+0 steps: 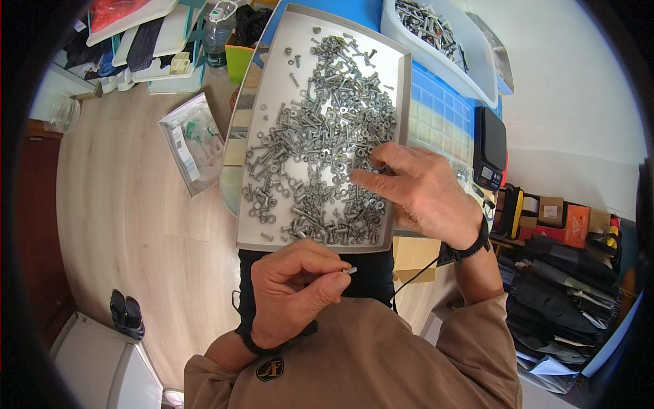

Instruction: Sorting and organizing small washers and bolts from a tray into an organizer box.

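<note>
Left hand pinches one small bolt at 6 o'clock of tray. Right hand fingers half-curled, picking in hardware pile, 3 o'clock side. Most remains unsorted.

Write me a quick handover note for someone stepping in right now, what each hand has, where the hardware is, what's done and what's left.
Left hand: closed, pinching one small bolt between thumb and fingers, held near the body just below the tray's near edge.
Right hand: over the right side of the metal tray, fingertips down in the pile of mixed bolts, nuts and washers; whether it grips one cannot be told.
White bin of more fasteners sits past the tray; a small black scale is to its right.
Done: one bolt picked out.
Left: nearly the whole pile remains loose and mixed on the tray.
</note>
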A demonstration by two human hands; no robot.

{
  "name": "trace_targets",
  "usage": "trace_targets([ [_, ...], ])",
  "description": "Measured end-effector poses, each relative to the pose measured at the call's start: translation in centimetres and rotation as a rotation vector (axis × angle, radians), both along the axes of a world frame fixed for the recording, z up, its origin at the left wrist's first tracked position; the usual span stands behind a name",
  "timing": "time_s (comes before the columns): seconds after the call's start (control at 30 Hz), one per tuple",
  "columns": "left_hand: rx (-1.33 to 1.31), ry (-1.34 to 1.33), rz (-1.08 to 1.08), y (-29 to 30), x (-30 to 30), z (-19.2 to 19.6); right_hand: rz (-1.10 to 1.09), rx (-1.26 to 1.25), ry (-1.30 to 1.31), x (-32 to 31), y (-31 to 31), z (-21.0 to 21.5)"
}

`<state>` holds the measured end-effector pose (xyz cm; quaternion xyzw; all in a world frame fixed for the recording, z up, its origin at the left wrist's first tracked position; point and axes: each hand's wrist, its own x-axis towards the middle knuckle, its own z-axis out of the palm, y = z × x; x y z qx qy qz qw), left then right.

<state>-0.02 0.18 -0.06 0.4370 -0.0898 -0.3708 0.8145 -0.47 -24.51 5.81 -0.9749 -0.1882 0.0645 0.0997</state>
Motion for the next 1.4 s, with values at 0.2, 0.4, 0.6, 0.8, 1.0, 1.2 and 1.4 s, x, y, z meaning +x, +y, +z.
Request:
trace_targets([
  [0.2, 0.011, -0.014, 0.006, 0.0, -0.1, -0.1, -0.030, 0.063, -0.109, -0.2, -0.5, -0.2],
  [0.4, 0.004, 0.015, 0.019, 0.0, -0.2, 0.2, -0.015, 0.125, -0.089, 0.3, 0.1, -0.8],
  [0.6, 0.007, 0.017, 0.023, -0.1, -0.4, 0.0, 0.007, 0.131, -0.055, 1.0, 0.8, -1.5],
  [0.8, -0.020, 0.056, 0.013, 0.1, -0.5, 0.1, 0.058, 0.135, -0.079, 2.2, 1.5, -1.6],
  [1.0, -0.058, 0.071, 0.002, 0.1, -0.4, -0.1, 0.131, 0.093, -0.132, 2.6, 1.3, -1.8],
  [1.2, -0.062, 0.083, 0.013, 0.1, -0.3, -0.1, 0.122, 0.100, -0.071, 3.2, 1.6, -1.9],
  [1.4, -0.062, 0.059, 0.015, 0.0, -0.3, -0.2, 0.016, 0.147, 0.010, 3.2, 2.1, -1.7],
])
